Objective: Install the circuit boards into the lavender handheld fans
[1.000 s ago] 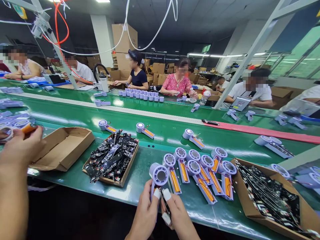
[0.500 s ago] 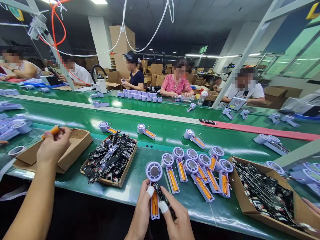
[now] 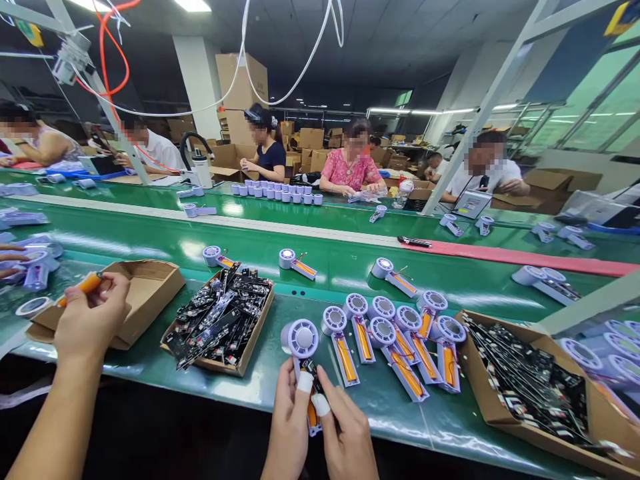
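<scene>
My left hand [image 3: 289, 417] grips the handle of a lilac handheld fan [image 3: 303, 339], its round head pointing away from me and an orange battery showing in the open handle. In my right hand [image 3: 346, 421] is a small black circuit board [image 3: 313, 375], pinched against the handle near the fan head; my fingers cover much of it. White cots cover my left thumb and a right fingertip. Just right of my hands lie several lilac fans [image 3: 383, 333] with orange batteries in their open handles.
A box of black circuit boards [image 3: 242, 362] stands left, another box [image 3: 483, 400] of wired boards right. At far left a co-worker's hand [image 3: 93, 313] holds an orange cylinder above a cardboard box [image 3: 155, 293]. Fans lie on the green conveyor [image 3: 340, 260]; people sit across it.
The circuit board has come closer to the fan's handle, and the fan head has tilted and shifted slightly left. The co-worker's hand at left has moved down and left with the orange cylinder.
</scene>
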### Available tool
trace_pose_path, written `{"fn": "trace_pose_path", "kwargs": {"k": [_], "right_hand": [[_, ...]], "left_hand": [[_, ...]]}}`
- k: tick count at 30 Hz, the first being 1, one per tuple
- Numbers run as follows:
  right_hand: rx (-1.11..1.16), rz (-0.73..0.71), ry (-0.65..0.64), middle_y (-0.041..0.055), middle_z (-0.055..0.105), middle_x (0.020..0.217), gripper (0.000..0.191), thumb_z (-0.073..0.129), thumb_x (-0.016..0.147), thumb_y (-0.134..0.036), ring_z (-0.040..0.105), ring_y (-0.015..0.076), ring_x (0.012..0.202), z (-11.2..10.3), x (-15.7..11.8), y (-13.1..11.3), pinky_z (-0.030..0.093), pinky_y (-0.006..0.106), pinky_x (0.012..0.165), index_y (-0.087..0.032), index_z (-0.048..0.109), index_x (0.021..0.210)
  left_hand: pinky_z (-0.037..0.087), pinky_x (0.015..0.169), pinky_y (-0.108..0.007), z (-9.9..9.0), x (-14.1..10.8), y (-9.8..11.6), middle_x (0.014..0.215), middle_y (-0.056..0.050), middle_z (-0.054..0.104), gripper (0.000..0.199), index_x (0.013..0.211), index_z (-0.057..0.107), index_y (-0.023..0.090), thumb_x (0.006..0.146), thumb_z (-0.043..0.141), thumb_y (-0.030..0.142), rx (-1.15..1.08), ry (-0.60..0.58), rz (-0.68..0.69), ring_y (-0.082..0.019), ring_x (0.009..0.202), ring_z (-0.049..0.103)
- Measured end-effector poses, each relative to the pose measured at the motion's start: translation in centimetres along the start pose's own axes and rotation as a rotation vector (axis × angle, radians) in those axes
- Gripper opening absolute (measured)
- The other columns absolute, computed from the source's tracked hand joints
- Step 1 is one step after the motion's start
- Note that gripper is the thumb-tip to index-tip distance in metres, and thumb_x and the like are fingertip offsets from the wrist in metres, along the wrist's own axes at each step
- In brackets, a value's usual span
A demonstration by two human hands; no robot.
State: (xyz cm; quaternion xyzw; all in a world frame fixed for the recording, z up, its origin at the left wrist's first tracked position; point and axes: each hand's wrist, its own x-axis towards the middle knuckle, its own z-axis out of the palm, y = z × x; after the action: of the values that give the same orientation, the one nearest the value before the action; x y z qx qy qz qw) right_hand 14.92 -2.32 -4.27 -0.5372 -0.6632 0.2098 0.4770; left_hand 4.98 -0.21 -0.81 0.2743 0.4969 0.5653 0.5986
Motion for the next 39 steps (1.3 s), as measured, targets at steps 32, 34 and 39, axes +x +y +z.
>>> {"fn": "trace_pose_path", "kwargs": {"k": [32,34,39], "right_hand": [[-0.09,-0.104,0.005,0.0079,0.065,0.091,0.046,0.04,0.098,-0.022,0.065,0.019,0.075,-1.6,-0.1,0.7,0.054,0.026,0.064,-0.024,0.043,0.144],[-0.112,-0.057,0.04,0.0082,0.067,0.092,0.044,0.04,0.099,-0.025,0.067,0.0203,0.08,-1.3,0.1,0.3,0.055,0.027,0.067,-0.024,0.046,0.142],[-0.243,-0.039,0.053,0.0109,0.069,0.093,0.044,0.038,0.098,-0.024,0.068,0.021,0.071,-0.4,0.2,-0.5,0.055,0.027,0.062,-0.021,0.048,0.141]], "left_hand": [[0.047,0.074,-0.024,1.1,0.5,2.0,0.09,-0.001,0.067,0.023,0.102,0.064,0.021,0.087,0.057,0.037,-0.286,-0.145,-0.149,-0.015,0.082,0.061],[0.047,0.079,-0.025,1.1,0.2,1.5,0.105,-0.003,0.067,0.028,0.111,0.061,0.022,0.09,0.054,0.039,-0.236,-0.155,-0.127,-0.018,0.093,0.062],[0.038,0.1,-0.03,1.2,-0.3,0.5,0.143,-0.006,0.049,0.046,0.131,0.046,0.025,0.087,0.057,0.037,0.06,-0.032,-0.059,-0.024,0.129,0.046]]}}
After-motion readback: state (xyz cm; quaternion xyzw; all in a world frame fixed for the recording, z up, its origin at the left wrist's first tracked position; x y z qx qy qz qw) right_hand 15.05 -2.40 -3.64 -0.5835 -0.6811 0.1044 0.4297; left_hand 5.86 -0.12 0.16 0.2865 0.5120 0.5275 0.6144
